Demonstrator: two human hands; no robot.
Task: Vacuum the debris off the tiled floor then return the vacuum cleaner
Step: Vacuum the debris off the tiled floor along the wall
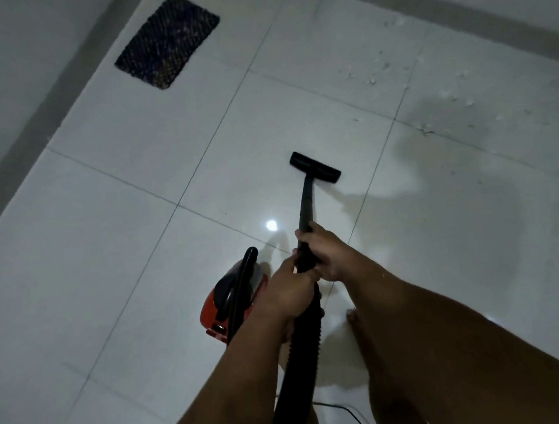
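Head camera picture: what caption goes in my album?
Both hands, left hand and right hand, grip the vacuum wand; debris waits ahead.

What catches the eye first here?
Both hands, left hand and right hand, grip a black vacuum wand at centre, its floor head on white tiles. Pale debris lies scattered at upper right, a dark mat at upper left, and the red vacuum cleaner beside the left arm.

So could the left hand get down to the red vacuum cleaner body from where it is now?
Probably yes: the red vacuum cleaner body sits just beside the left hand, nothing between them, but that hand grips the black wand and must let go first.
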